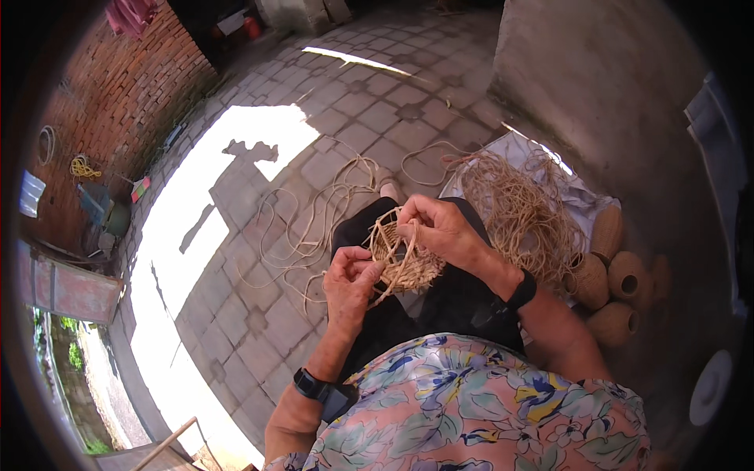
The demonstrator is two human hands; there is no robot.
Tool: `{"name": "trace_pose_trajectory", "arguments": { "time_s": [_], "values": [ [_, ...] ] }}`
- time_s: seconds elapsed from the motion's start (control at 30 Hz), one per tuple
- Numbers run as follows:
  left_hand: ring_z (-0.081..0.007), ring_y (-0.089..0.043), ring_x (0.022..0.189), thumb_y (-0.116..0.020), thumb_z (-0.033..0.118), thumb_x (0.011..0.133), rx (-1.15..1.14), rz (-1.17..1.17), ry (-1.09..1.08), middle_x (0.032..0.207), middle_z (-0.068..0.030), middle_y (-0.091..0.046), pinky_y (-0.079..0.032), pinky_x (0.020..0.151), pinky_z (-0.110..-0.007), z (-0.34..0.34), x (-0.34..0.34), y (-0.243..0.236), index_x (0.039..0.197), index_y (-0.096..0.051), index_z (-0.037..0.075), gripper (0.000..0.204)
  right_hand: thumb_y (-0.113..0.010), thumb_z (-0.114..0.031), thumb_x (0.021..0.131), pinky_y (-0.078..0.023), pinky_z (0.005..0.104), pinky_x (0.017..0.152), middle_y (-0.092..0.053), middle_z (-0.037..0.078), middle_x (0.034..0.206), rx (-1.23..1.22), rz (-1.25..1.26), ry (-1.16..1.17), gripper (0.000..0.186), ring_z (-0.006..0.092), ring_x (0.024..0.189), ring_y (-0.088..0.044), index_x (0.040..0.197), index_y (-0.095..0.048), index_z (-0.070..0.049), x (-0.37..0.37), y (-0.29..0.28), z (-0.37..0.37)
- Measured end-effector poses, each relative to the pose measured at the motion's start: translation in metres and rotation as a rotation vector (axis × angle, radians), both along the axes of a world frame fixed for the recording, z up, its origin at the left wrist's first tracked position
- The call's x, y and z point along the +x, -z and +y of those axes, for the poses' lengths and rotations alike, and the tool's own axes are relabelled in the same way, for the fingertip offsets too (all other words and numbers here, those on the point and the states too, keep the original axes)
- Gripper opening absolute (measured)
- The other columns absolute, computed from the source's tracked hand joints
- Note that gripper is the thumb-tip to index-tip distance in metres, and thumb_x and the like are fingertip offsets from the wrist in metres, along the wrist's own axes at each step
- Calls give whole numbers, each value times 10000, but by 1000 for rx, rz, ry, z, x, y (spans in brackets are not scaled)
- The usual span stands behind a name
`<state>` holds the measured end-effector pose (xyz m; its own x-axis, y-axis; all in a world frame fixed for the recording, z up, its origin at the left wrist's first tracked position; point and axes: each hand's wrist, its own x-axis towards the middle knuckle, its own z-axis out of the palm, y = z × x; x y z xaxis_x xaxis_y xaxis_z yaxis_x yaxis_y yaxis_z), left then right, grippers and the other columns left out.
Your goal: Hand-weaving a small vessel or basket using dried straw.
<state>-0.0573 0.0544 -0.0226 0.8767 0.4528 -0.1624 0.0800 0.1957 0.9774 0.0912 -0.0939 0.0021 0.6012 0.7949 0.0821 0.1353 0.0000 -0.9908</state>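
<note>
Grey paving stones (259, 314) spread under me, half in sun, with a brick wall (118, 102) off to my left. On my lap sits a small half-woven basket (404, 263). My left hand (349, 282) grips its near rim, fingers closed on the weave. My right hand (440, 228) pinches a straw strand (410, 250) at the far rim. Loose fibre (518, 212) lies heaped to my right, beside finished woven vessels (616, 286).

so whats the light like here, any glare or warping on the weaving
Head view: hard sun burns out a patch of paving at left, with crisp shadows in it; the basket and both hands, left hand and right hand, sit in even shade, sharp; fisheye bends the brick wall and darkens the rim.
</note>
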Motion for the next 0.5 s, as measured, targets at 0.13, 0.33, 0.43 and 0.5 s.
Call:
{"name": "trace_pose_trajectory", "arguments": {
  "time_s": [0.13,0.33,0.43,0.5],
  "values": [
    [-35,-491,590,-701,70,837,313,8,-104,683,38,-568,-386,520,-198,-2,6,-4,999,-568,50,211,-646,-128,913,-452,216,637,-588,-28,807,28,-56,-66,133,39,721,-532,962,-582,-22,12,-18,-1],
    [-62,-431,556,-632,52,778,694,45,-62,622,37,-451,-382,530,-247,3,9,3,998,-557,78,234,-671,-63,843,-502,311,658,-651,106,794,80,-269,-49,108,166,710,-631,909,-607,-6,-7,-6,13],
    [-77,-442,553,-611,63,780,717,55,-56,622,27,-459,-397,532,-267,7,12,2,1005,-546,79,235,-675,-43,820,-513,365,646,-646,141,800,-15,-522,305,100,275,727,-665,875,-597,-13,-24,-13,11],
    [-83,-453,554,-608,72,781,656,76,-86,625,20,-472,-408,532,-275,5,11,1,1014,-536,73,243,-658,-76,824,-513,417,640,-652,139,778,-92,-493,367,73,341,740,-669,842,-604,-30,-30,-18,2]
  ]
}}
